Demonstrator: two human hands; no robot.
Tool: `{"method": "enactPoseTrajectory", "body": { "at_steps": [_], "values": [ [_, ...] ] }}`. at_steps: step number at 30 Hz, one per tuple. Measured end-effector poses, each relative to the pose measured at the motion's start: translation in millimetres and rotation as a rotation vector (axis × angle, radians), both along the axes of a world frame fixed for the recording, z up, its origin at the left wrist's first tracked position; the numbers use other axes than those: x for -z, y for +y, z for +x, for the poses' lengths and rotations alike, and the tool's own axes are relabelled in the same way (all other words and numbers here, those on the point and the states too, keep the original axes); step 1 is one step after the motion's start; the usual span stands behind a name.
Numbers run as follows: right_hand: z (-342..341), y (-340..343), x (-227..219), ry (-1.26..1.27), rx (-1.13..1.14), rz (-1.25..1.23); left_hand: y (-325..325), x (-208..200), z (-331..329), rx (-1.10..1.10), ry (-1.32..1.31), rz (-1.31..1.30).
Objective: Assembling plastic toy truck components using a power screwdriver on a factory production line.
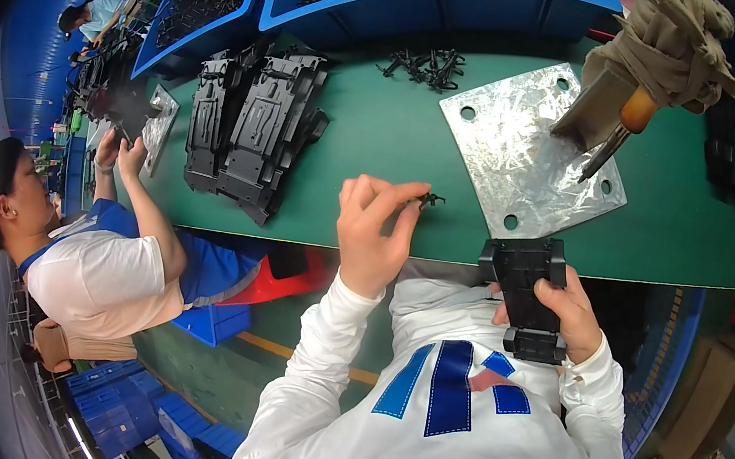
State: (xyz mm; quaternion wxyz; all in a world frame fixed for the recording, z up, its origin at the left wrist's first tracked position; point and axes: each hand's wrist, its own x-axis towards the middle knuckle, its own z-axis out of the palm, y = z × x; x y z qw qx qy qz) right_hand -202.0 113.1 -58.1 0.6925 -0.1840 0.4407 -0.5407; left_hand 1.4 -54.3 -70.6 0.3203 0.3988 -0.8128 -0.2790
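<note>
The small part (431, 199) sits at 2 o'clock of the left hand (376, 235), pinched at the fingertips, probably so that most of it is exposed. At 3 o'clock from that hand, the right hand (570, 311) presents the chassis (525, 290) face up, likely for a clear view. The pile (424, 67) at the left hand's 12 and the stack (260, 134) at its 10 seem set within reach.

The left grip is narrow; the right spans the chassis, thumb on top. Whether the chassis touches the plate (496, 154) at its 12, I cannot tell.
</note>
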Motion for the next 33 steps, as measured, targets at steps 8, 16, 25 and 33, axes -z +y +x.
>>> {"method": "enactPoseTrajectory", "body": {
  "at_steps": [8,16,25,33],
  "values": [
    [6.0,-16.8,13.1,-0.142,0.042,0.103,-5.9,14.9,19.7,0.109,-0.253,-0.288],
    [13.8,-27.3,11.2,-0.189,0.061,0.098,-11.8,6.0,24.6,0.170,-0.295,-0.233],
    [17.4,-33.3,19.7,-0.179,-0.030,-0.044,-10.3,14.2,12.2,-0.028,-0.159,-0.177],
    [25.0,-33.4,16.2,-0.310,0.034,-0.045,-4.8,6.5,6.9,-0.072,-0.129,-0.003]
  ]
}}
